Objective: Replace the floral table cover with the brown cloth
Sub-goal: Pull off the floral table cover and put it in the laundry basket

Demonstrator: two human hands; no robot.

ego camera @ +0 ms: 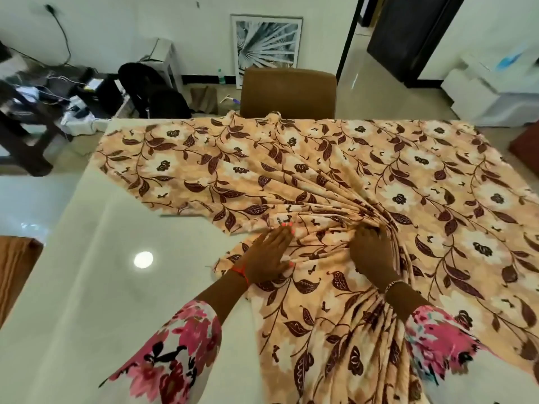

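Floral cover (pixel 320 170) bunched, chair (pixel 287 93) behind table (pixel 102 272)

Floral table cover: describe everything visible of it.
The floral table cover is a soft peach cloth printed with cream flowers, maroon leaves and vines. It lies bunched on the glossy pale table, leaving the left part uncovered. Pleats fan out from the right hand, which grips the gathered folds; the left hand presses flat on it. Its near edge hangs over the table's front, and its far edge reaches the brown chair.
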